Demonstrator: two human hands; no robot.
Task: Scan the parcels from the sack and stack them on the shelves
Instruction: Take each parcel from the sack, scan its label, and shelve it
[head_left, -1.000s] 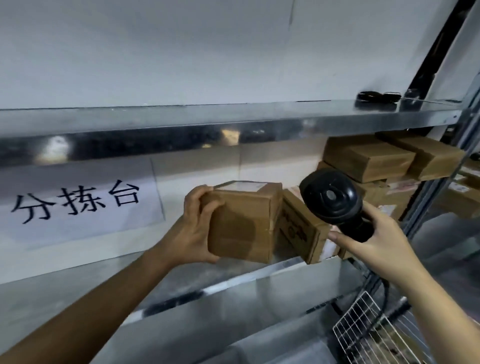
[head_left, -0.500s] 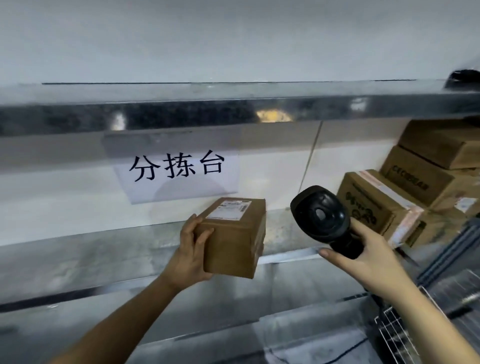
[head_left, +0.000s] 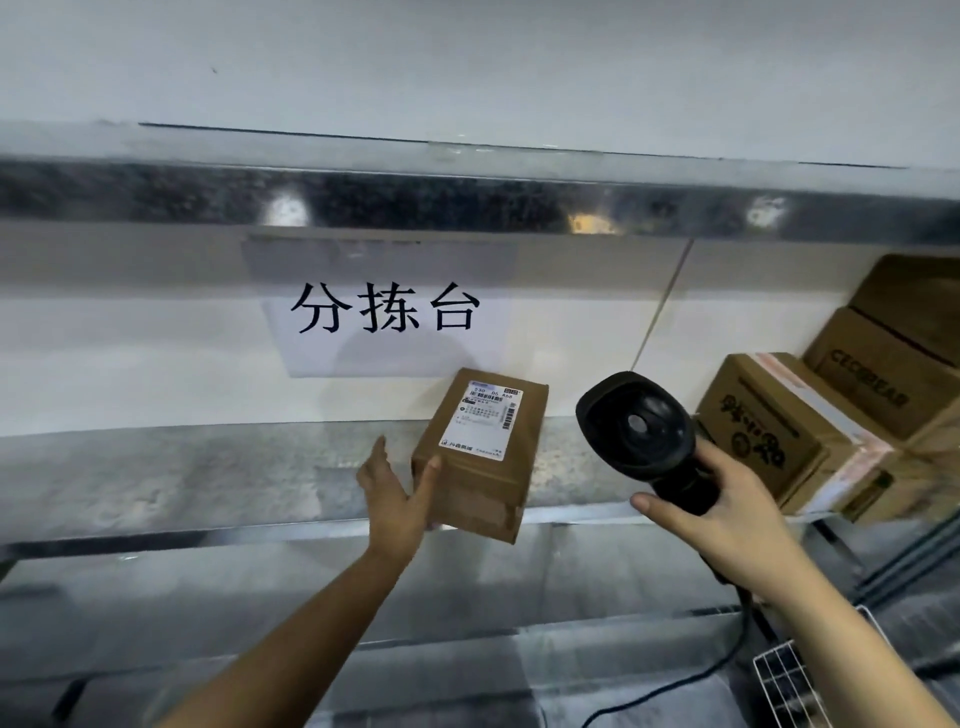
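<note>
Just right of left hand (head_left: 397, 499), touching its straightened fingers: labelled parcel (head_left: 483, 452); farther right, scanner (head_left: 636, 426) gripped in right hand (head_left: 727, 514).

left hand (head_left: 397, 499) touching labelled parcel (head_left: 480, 467) at shelf (head_left: 182, 478), right hand (head_left: 727, 514) holding scanner (head_left: 636, 426)

The parcel (head_left: 480, 488) is plain brown, with a white label (head_left: 485, 418) printed in black. The scanner (head_left: 636, 423) is black. The shelf (head_left: 156, 478) is mottled silver-grey metal. The sign (head_left: 384, 317) is white with black characters, and the boxes (head_left: 769, 431) are brown with black print.
</note>
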